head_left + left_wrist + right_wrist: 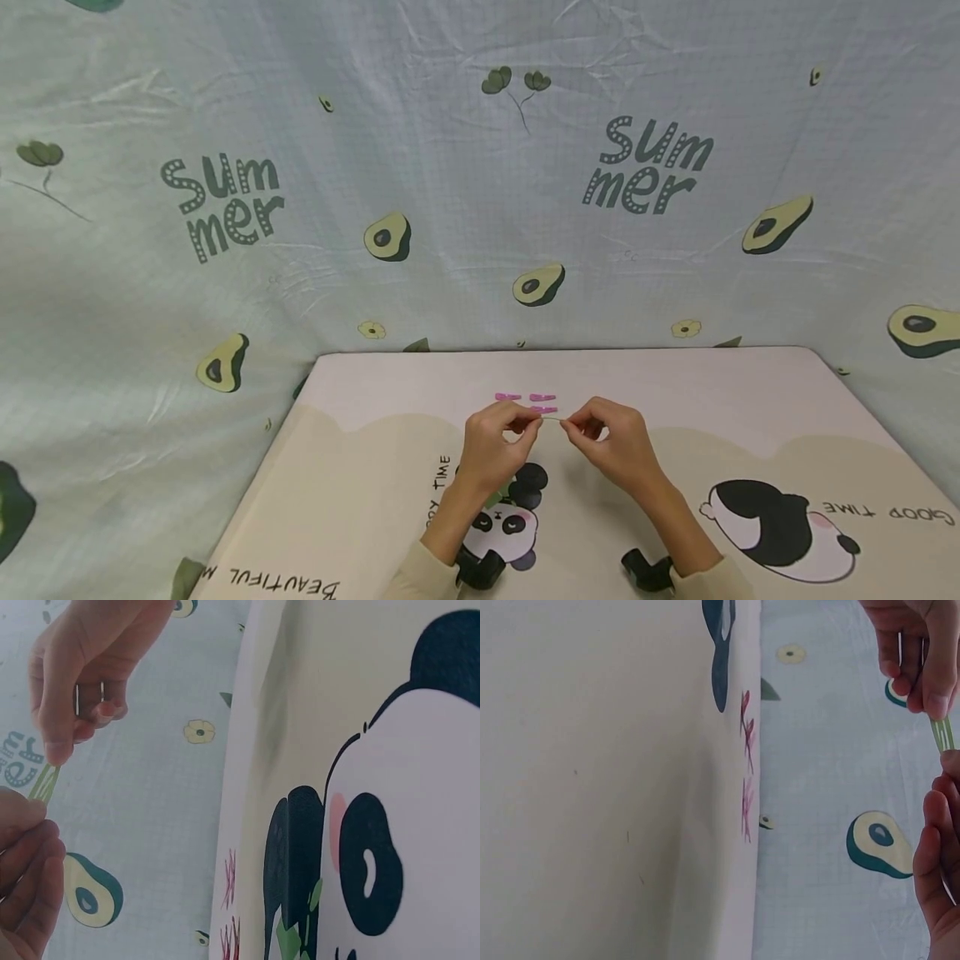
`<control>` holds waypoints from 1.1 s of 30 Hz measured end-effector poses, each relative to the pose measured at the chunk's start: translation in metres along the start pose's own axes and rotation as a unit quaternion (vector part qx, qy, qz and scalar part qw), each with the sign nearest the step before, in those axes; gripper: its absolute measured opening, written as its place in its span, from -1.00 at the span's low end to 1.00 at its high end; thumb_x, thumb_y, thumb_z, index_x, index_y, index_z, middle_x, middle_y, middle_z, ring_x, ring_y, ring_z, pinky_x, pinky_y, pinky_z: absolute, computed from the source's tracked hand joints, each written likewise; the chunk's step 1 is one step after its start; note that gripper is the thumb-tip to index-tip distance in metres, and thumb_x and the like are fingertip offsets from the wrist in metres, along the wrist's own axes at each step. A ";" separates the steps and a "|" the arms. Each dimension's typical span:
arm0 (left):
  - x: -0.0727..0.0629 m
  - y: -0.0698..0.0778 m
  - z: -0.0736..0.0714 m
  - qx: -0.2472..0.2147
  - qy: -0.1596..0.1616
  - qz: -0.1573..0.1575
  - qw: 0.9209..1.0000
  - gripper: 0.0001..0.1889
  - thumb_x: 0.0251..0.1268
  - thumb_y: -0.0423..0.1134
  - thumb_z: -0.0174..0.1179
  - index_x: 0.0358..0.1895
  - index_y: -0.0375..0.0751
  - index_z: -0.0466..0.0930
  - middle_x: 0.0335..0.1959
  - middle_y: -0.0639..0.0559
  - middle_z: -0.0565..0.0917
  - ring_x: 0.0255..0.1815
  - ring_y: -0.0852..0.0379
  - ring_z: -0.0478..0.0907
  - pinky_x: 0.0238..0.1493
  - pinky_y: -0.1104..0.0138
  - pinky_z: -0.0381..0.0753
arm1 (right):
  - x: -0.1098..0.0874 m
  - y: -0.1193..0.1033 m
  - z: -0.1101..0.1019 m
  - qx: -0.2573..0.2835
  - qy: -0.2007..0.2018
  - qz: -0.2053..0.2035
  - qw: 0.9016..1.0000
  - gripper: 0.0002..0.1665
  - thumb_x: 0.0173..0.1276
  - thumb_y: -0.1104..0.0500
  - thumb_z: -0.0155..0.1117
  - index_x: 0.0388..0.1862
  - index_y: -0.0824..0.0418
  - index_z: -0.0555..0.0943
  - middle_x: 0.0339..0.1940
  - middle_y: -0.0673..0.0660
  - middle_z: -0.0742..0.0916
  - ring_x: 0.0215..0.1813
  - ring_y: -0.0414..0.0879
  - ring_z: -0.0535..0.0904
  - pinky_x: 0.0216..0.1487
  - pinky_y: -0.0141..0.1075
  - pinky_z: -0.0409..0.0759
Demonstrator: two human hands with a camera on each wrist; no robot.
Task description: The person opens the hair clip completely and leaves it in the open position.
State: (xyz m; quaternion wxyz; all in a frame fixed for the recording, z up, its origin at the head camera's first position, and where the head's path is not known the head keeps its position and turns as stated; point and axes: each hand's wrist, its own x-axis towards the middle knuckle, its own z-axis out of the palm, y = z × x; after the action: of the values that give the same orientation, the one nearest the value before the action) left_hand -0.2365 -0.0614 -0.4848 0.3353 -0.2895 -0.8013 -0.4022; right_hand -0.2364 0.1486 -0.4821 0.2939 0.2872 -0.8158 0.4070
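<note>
A slim light-green hair clip is stretched between my two hands, above the far part of the table. My left hand pinches one end between thumb and forefinger; my right hand pinches the other end the same way. Seen from the left wrist, the clip has long slots along its body, and the fingertips hide both of its ends. Just beyond the hands, three pink hair clips lie on the table, one of them partly behind my left fingers.
The table has a beige and pale pink cover printed with a panda, a dog and lettering. A pale cloth with avocado prints hangs behind its far edge. Black devices sit at both wrists.
</note>
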 end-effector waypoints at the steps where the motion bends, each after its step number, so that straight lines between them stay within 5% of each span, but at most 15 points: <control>1: 0.001 0.000 0.000 -0.002 -0.001 0.000 1.000 -0.91 0.15 -0.41 0.46 -0.29 -0.20 0.79 -0.43 0.02 0.78 -0.46 0.22 0.67 -0.30 0.52 0.67 | 0.000 0.000 0.000 0.000 0.000 0.000 1.000 -0.75 0.05 0.39 0.61 -0.43 0.12 0.70 -0.54 -0.10 0.69 -0.50 -0.40 0.47 -0.46 -0.53 0.54; 11: 0.003 0.003 -0.001 0.035 0.000 -0.008 0.999 -0.93 0.17 -0.31 0.48 -0.29 -0.14 0.81 -0.52 0.08 0.75 -0.54 0.27 0.60 -0.39 0.58 0.58 | 0.001 -0.002 -0.001 -0.025 0.008 0.013 1.000 -0.75 0.05 0.40 0.60 -0.43 0.10 0.73 -0.72 -0.21 0.40 -0.59 -0.44 0.20 -0.57 -0.56 0.22; 23: 0.000 0.006 0.002 0.046 0.012 -0.004 0.999 -0.93 0.15 -0.31 0.49 -0.30 -0.13 0.81 -0.75 0.13 0.53 -0.68 0.40 0.31 -0.53 0.66 0.23 | 0.001 -0.006 -0.005 -0.043 -0.005 0.016 0.999 -0.77 0.08 0.38 0.59 -0.42 0.12 0.70 -0.71 -0.20 0.40 -0.59 -0.45 0.20 -0.59 -0.47 0.27; 33: 0.008 0.013 0.006 0.058 0.006 -0.004 0.998 -0.92 0.14 -0.30 0.52 -0.32 -0.13 0.81 -0.78 0.12 0.50 -0.71 0.38 0.28 -0.53 0.65 0.14 | 0.002 -0.002 -0.014 -0.044 0.002 0.009 0.999 -0.75 0.07 0.40 0.59 -0.42 0.11 0.70 -0.72 -0.21 0.40 -0.59 -0.45 0.21 -0.57 -0.54 0.24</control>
State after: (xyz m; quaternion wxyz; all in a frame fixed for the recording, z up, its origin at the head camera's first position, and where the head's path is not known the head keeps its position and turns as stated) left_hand -0.2337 -0.0477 -0.4754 0.3550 -0.2640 -0.8223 -0.3580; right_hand -0.2329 0.1588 -0.4726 0.3045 0.2659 -0.8348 0.3738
